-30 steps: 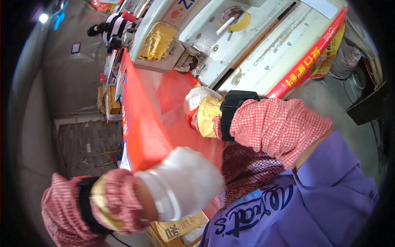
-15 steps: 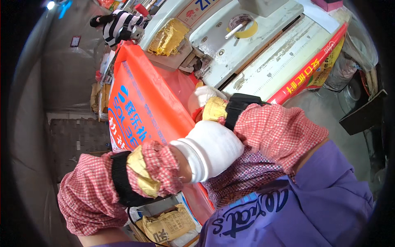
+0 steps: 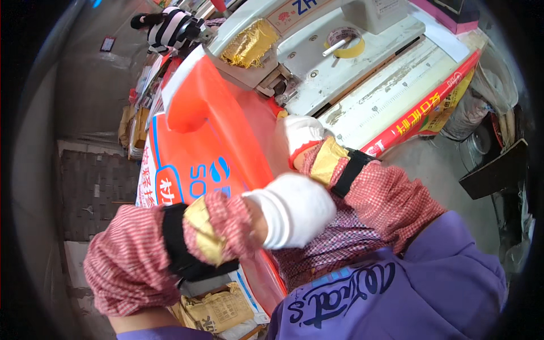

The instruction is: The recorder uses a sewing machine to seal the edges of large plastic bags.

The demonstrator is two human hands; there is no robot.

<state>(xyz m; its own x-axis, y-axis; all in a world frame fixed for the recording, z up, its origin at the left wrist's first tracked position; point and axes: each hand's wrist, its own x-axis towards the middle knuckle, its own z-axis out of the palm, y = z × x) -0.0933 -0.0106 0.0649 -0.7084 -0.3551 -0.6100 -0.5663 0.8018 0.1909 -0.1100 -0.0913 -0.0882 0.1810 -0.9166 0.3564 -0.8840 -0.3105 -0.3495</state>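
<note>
A large orange-red plastic sack (image 3: 198, 147) with blue and white print lies spread to the left of a pale grey sewing machine (image 3: 317, 62). My left hand (image 3: 297, 209), in a white glove, is over the sack's near edge; its fingers are hidden and the glove is blurred. My right hand (image 3: 304, 131), also white-gloved with a red cuff, is closed at the sack's edge, just below the machine's presser foot (image 3: 277, 85). Its fingertips are mostly out of sight.
A tape roll (image 3: 348, 45) with a white stick sits on the machine bed. A red-and-yellow printed strip (image 3: 425, 110) runs along the table's right edge. Brown paper sacks (image 3: 212, 309) lie below my left arm. A striped cloth-wrapped part (image 3: 170, 29) stands at the back left.
The sack has shifted and turned, its far edge now folded over. My right hand has moved right and slightly up, showing more of the glove. My left hand stays in nearly the same place.
</note>
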